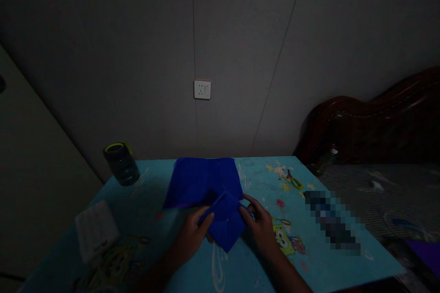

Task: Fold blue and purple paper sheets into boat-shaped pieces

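A person's two bare hands hold a folded blue paper point(225, 222) over the middle of a turquoise table point(192, 268), its lowest corner pointing toward the wearer. The left hand point(194, 230) pinches the left edge between thumb and fingers; the right hand point(260, 220) grips the opposite edge the same way, both with little gap at the fingertips. The piece overlaps, in view, the near edge of a blue sheet point(206, 178) lying flat toward the table's far edge, by the grey wall point(233, 55). A band of printed tabletop separates the right hand from the slanting right edge, and another stretch lies left of the left hand. Cartoon prints, among them a yellow sponge figure point(282, 240), decorate the surface; faint marks on a white case point(96, 230) at left are too dark to read. Behind the case stands a dark bottle point(123, 167) with a yellow-green rim. At right, apart from the hands, are what look like scissors point(296, 183) and a pixelated item point(332, 224) along the edge. A white socket point(202, 89) is set in the wall; beyond the table's right side stands a dark, carved headboard point(371, 119).
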Available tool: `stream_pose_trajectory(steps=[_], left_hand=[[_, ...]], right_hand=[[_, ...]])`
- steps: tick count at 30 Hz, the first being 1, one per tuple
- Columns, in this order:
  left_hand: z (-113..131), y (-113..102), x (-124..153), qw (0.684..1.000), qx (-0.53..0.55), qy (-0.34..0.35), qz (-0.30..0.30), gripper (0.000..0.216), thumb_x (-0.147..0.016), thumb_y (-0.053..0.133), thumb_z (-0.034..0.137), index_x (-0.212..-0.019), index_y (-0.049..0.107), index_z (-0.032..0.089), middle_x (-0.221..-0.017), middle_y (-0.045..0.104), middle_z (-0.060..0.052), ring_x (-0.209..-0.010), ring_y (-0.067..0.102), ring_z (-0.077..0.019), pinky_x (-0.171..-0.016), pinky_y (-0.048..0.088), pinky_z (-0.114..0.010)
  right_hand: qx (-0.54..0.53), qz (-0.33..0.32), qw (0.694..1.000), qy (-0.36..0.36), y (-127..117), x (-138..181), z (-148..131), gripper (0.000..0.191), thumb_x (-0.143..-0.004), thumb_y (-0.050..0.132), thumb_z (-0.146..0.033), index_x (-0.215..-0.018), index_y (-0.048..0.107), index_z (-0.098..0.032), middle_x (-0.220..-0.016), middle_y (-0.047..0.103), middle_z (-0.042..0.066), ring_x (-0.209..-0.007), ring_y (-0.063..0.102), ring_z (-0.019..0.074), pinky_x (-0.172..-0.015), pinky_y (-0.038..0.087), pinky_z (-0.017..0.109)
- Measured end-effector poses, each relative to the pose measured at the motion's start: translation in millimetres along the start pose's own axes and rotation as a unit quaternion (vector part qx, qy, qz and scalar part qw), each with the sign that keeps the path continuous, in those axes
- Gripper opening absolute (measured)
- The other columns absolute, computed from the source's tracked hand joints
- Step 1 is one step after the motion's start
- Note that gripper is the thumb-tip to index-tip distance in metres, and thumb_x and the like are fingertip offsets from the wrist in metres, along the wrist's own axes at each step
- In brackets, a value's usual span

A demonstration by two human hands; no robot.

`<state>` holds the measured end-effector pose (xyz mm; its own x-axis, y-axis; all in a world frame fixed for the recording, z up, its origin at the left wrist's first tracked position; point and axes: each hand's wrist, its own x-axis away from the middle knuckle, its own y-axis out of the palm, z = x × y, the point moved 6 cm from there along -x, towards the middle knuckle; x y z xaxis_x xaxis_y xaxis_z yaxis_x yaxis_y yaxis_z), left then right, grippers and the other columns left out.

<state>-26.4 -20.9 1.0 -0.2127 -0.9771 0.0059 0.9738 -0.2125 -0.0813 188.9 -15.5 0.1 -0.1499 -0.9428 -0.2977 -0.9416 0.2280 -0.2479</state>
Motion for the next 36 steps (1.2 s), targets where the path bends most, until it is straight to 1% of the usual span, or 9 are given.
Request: stream_pose_trajectory(steps=[3,5,7,10,17,25,29,33,36], left_hand=[[-3,-1,-1,1.0,0.011,-0.006,0.002,0.043,-0.087,0.055,0.054,-0.1,0.068,0.016,-0.068,0.067,0.0,-0.05,0.061,-0.015,-0.049,0.049,-0.025],[-5,0,-1,1.0,0.017,-0.011,0.0,0.044,-0.087,0.054,0.055,-0.103,0.067,0.016,-0.068,0.066,0.0,-0.049,0.061,-0.0146,-0.048,0.048,-0.025],[-4,1,-1,1.0,0.023,-0.014,0.0,0.045,-0.087,0.053,0.056,-0.104,0.065,0.016,-0.066,0.065,0.001,-0.048,0.06,-0.0145,-0.047,0.048,-0.025],[-2,2,0,0.999,0.03,-0.02,0.001,0.044,-0.088,0.053,0.055,-0.106,0.063,0.017,-0.067,0.063,0.002,-0.05,0.06,-0.0143,-0.047,0.049,-0.025],[-14,2,-4,0.998,0.036,-0.047,-0.008,0.048,-0.081,0.061,0.057,-0.108,0.061,0.018,-0.082,0.065,-0.001,-0.062,0.065,-0.0178,-0.042,0.051,-0.025],[-11,3,-3,0.997,0.072,-0.038,-0.006,0.036,-0.083,0.062,0.052,-0.096,0.062,0.019,-0.065,0.062,0.004,-0.048,0.058,-0.0116,-0.043,0.045,-0.02],[-7,4,-2,0.996,0.083,-0.032,-0.007,0.039,-0.083,0.062,0.055,-0.096,0.061,0.018,-0.061,0.06,0.005,-0.045,0.056,-0.0112,-0.041,0.044,-0.021],[-5,2,-2,0.995,0.094,-0.03,0.021,0.044,-0.08,0.062,0.059,-0.097,0.059,0.019,-0.062,0.061,0.004,-0.044,0.056,-0.0119,-0.04,0.045,-0.022],[-1,1,-3,0.995,0.089,-0.023,0.036,0.047,-0.078,0.063,0.062,-0.097,0.061,0.019,-0.06,0.06,0.005,-0.043,0.054,-0.0115,-0.04,0.044,-0.022]], right_hand=[[-0.039,-0.031,0.998,0.036,5,0,1,0.049,-0.082,0.069,-0.047,-0.122,0.068,-0.018,-0.064,0.056,-0.003,-0.057,0.052,0.0135,-0.055,0.043,0.025],[-0.068,-0.059,0.994,0.058,9,0,0,0.052,-0.081,0.069,-0.049,-0.123,0.067,-0.017,-0.071,0.065,0.0,-0.061,0.058,0.0163,-0.058,0.047,0.027],[-0.09,-0.084,0.99,0.066,12,0,-3,0.054,-0.08,0.071,-0.05,-0.123,0.067,-0.018,-0.091,0.074,0.007,-0.077,0.065,0.0227,-0.069,0.052,0.034],[-0.111,-0.109,0.986,0.066,15,1,-7,0.049,-0.081,0.071,-0.05,-0.118,0.07,-0.018,-0.111,0.073,0.012,-0.099,0.067,0.0306,-0.086,0.052,0.043],[-0.135,-0.162,0.976,0.064,22,3,-6,0.04,-0.087,0.065,-0.049,-0.11,0.074,-0.017,-0.096,0.077,0.01,-0.087,0.07,0.0275,-0.08,0.054,0.04],[-0.159,-0.17,0.969,0.083,27,5,-6,0.039,-0.085,0.067,-0.05,-0.105,0.075,-0.017,-0.089,0.076,0.007,-0.083,0.069,0.0251,-0.077,0.053,0.037],[-0.171,-0.154,0.969,0.089,27,4,-4,0.038,-0.081,0.071,-0.051,-0.099,0.075,-0.017,-0.084,0.075,0.006,-0.077,0.068,0.0231,-0.073,0.052,0.034],[-0.185,-0.132,0.968,0.107,27,5,-2,0.043,-0.076,0.073,-0.055,-0.093,0.074,-0.016,-0.063,0.067,0.001,-0.055,0.059,0.0155,-0.055,0.047,0.026],[-0.165,-0.119,0.972,0.121,26,5,0,0.047,-0.075,0.072,-0.059,-0.088,0.072,-0.014,-0.044,0.049,-0.007,-0.038,0.041,0.0083,-0.039,0.031,0.02]])
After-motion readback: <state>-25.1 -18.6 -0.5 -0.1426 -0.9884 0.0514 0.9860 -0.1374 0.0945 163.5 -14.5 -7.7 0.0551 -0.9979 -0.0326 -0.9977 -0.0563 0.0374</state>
